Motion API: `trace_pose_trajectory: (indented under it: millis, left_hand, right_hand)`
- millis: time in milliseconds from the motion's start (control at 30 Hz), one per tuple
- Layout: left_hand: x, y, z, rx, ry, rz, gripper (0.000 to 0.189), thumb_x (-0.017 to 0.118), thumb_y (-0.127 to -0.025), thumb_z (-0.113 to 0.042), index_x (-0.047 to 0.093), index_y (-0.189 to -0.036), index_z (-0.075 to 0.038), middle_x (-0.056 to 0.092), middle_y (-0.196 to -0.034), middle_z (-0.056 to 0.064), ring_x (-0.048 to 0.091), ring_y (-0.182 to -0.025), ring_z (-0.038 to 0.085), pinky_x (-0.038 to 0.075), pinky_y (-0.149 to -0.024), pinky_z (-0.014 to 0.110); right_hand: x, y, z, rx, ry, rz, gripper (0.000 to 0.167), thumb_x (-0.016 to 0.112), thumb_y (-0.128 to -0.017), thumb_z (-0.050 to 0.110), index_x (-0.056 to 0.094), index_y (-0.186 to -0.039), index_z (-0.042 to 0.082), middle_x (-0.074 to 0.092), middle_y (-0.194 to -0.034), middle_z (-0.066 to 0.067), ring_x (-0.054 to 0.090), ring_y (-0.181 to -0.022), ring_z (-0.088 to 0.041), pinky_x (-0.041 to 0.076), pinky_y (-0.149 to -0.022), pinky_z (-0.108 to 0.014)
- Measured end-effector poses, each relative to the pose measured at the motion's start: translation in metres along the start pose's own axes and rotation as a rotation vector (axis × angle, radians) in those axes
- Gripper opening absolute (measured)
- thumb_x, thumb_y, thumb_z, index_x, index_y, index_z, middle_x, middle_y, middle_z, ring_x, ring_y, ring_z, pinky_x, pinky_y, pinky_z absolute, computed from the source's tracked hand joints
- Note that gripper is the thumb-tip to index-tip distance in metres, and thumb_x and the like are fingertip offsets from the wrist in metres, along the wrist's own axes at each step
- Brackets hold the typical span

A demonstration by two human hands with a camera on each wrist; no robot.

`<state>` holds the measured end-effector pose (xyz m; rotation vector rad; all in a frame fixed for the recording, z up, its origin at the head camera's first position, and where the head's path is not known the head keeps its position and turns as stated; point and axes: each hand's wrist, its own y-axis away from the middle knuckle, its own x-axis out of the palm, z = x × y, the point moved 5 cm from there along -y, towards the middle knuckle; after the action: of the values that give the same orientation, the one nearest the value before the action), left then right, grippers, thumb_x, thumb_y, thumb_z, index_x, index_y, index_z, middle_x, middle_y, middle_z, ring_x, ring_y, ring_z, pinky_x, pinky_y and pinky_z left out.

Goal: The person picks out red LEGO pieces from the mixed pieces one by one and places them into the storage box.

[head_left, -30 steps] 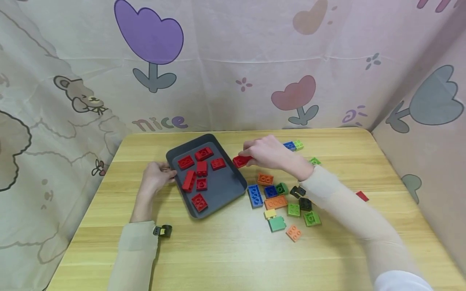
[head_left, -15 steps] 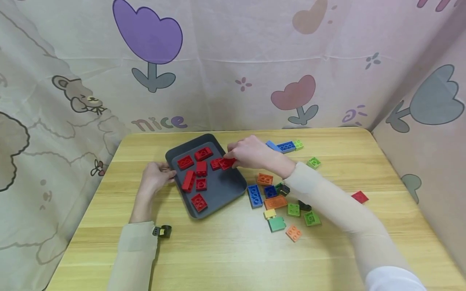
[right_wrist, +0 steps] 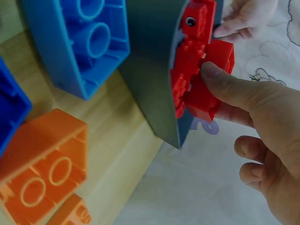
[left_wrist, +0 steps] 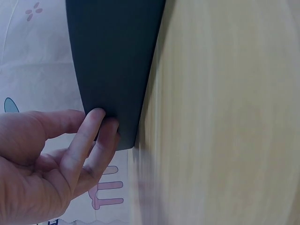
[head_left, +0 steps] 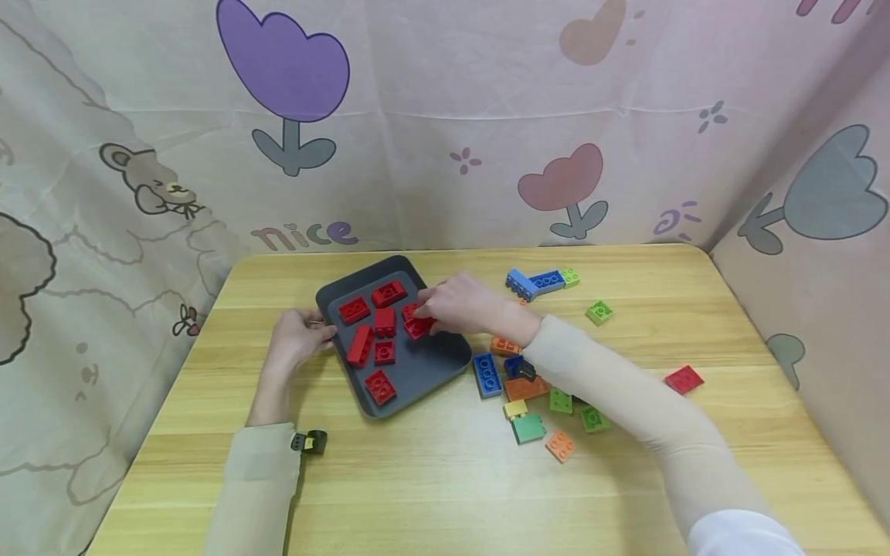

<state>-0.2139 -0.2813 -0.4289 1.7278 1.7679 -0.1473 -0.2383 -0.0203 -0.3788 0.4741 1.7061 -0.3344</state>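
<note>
A dark grey tray (head_left: 434, 367) lies at an angle on the table, with several red toy bricks inside. At its left rim is my left hand (head_left: 295, 340); in the left wrist view the fingers (left_wrist: 98, 136) pinch the edge of its wall. Over the tray's right half, my right hand (head_left: 464, 303) holds a red brick (head_left: 417, 329). The right wrist view shows thumb and finger pinching this red brick (right_wrist: 202, 101) by its sides, just above the rim. Close by in the tray, another red brick is partly covered by the right hand.
Right of the tray lie loose bricks: blue (head_left: 487, 375), orange (head_left: 526, 388), green (head_left: 529, 428), yellow (head_left: 515, 409) and others, some under the right forearm. A flat red brick (head_left: 684, 379) lies far right. Blue bricks (head_left: 547, 281) sit at the back, before a patterned curtain (head_left: 431, 193).
My right hand has carried the red brick leftward from beside the tray's right rim to over the tray. The left hand and the tray have stayed in place.
</note>
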Motion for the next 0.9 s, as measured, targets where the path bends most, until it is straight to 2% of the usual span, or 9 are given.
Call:
trace_pose_trajectory:
  millis: [200, 467, 900]
  left_hand:
    - [-0.001, 0.0, 0.001, -0.003, -0.013, -0.001, 0.051, 0.065, -0.103, -0.006, 0.048, -0.144, 0.019, 0.067, -0.127, 0.034, 0.069, -0.073, 0.003, 0.068, -0.073, 0.023]
    - [0.0, 0.0, 0.001, 0.001, -0.017, -0.005, 0.052, 0.066, -0.103, -0.007, 0.048, -0.144, 0.019, 0.067, -0.125, 0.033, 0.069, -0.075, 0.004, 0.068, -0.074, 0.023]
    - [0.002, -0.001, 0.001, 0.01, -0.011, -0.013, 0.05, 0.066, -0.102, -0.006, 0.049, -0.142, 0.019, 0.068, -0.122, 0.031, 0.07, -0.075, 0.004, 0.068, -0.074, 0.023]
  right_hand:
    - [0.008, -0.008, 0.002, -0.011, 0.01, 0.027, 0.036, 0.079, -0.093, 0.046, 0.078, -0.125, 0.029, 0.074, -0.112, 0.003, 0.07, -0.076, -0.014, 0.057, -0.057, -0.029]
    - [0.015, -0.016, 0.002, -0.008, -0.006, 0.053, 0.035, 0.079, -0.094, 0.045, 0.078, -0.124, 0.028, 0.075, -0.114, 0.003, 0.072, -0.081, -0.014, 0.059, -0.062, -0.027]
    - [0.025, -0.024, 0.003, -0.017, 0.005, 0.067, 0.029, 0.081, -0.093, 0.044, 0.079, -0.117, 0.028, 0.077, -0.118, 0.005, 0.069, -0.075, -0.014, 0.059, -0.059, -0.029]
